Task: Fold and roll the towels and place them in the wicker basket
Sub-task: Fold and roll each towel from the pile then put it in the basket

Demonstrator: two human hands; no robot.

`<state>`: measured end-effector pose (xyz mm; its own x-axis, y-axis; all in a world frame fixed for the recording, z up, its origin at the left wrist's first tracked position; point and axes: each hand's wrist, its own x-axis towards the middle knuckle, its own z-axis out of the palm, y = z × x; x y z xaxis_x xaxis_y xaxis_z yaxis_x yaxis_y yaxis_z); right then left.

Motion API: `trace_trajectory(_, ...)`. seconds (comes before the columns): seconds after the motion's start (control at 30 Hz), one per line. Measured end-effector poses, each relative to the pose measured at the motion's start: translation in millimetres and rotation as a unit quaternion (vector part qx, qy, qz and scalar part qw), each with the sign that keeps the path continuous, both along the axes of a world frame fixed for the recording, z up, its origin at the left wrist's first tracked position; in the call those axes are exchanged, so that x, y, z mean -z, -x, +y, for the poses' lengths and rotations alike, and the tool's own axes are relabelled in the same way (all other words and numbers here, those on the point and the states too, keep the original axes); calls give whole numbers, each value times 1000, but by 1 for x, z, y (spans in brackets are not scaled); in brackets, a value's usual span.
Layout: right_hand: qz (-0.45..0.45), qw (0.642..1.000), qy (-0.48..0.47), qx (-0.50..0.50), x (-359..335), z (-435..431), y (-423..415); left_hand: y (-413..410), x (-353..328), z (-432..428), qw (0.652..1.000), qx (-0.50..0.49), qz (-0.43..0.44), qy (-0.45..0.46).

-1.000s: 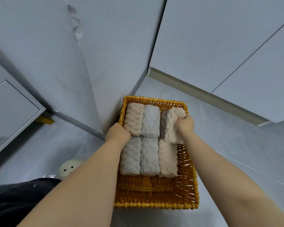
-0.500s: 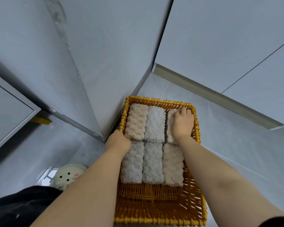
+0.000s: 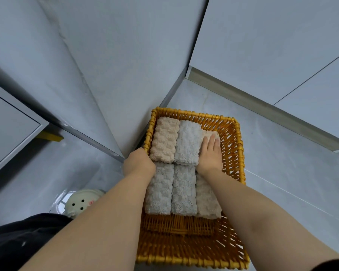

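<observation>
A yellow wicker basket (image 3: 233,153) stands on the grey floor in a wall corner. Several rolled towels lie in it in two rows. In the far row are a beige towel (image 3: 164,139), a grey towel (image 3: 187,143) and a beige towel (image 3: 208,133) mostly under my right hand (image 3: 210,153), which presses flat on it with straight fingers. In the near row lie a grey towel (image 3: 159,192), a grey towel (image 3: 183,190) and a beige towel (image 3: 206,200). My left hand (image 3: 138,163) grips the basket's left rim, fingers curled over it.
Grey walls meet just behind the basket, with a baseboard (image 3: 262,106) at the right. A pale round object with dots (image 3: 80,202) sits on the floor at the left. Dark clothing (image 3: 18,243) fills the lower left. The basket's near part holds no towels.
My right hand has set the beige roll down into the far right slot and now lies flat on it. The left hand stays on the rim.
</observation>
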<state>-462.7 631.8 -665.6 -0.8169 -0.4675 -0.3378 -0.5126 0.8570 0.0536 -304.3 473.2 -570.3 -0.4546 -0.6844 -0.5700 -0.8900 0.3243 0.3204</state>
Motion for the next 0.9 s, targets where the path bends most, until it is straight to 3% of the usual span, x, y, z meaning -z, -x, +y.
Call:
trace_trajectory(0.2, -60, 998, -14, 24, -8, -3, 7, -3, -1, -2, 999, 33, 21, -26)
trace_trajectory(0.33, -103, 984, 112, 93, -27, 1, 13, -5, -9, 3, 998, 25, 37, -41)
trace_trajectory(0.53, -3, 968, 227, 110, -61, 2, 2, -13, -28, 4, 993, 55, 101, -25)
trace_trajectory(0.73, -15, 960, 269, 73, -100, -3, -17, -13, -71, 10, 973, 83, 213, -27)
trace_trajectory(0.9, -7, 948, 318, 28, -150, -9, -33, -20, -113, 13, 949, 139, 281, 42)
